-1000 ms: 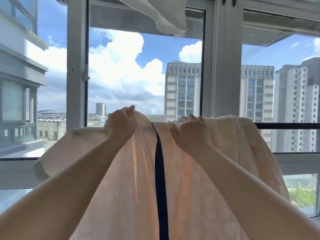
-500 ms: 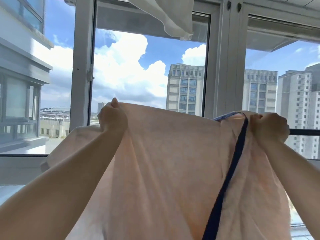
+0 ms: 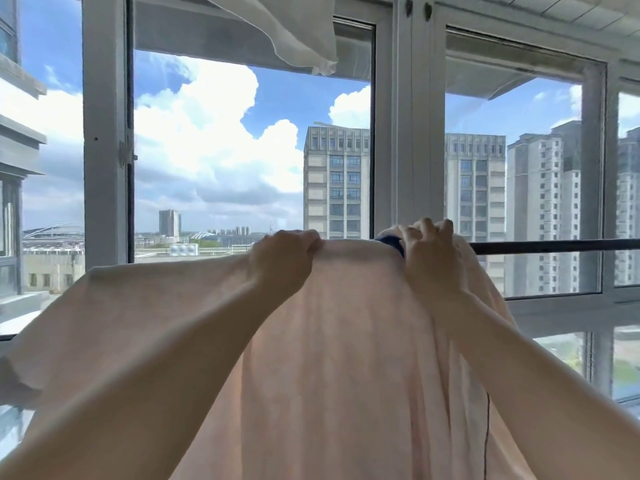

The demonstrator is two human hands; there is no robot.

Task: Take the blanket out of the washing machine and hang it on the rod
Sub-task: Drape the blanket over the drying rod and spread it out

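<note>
A pale peach blanket [image 3: 339, 358] with a dark blue trim hangs over the dark rod [image 3: 554, 245], which runs across the window at hand height. The blanket drapes down towards me and spreads far to the left. My left hand [image 3: 282, 261] grips the blanket's top fold near the middle. My right hand [image 3: 431, 252] grips the top fold beside the blue trim, right where the bare rod begins. Under the blanket the rod is hidden. The washing machine is out of view.
White window frames [image 3: 401, 133] stand right behind the rod, with glass panes and city buildings beyond. A white cloth [image 3: 294, 32] hangs from above at the top centre. The rod is bare to the right of my right hand.
My right hand first drew the trimmed edge out to the right, then came back towards the left hand. The blue trim has gone from plain view to a small piece by my right hand.
</note>
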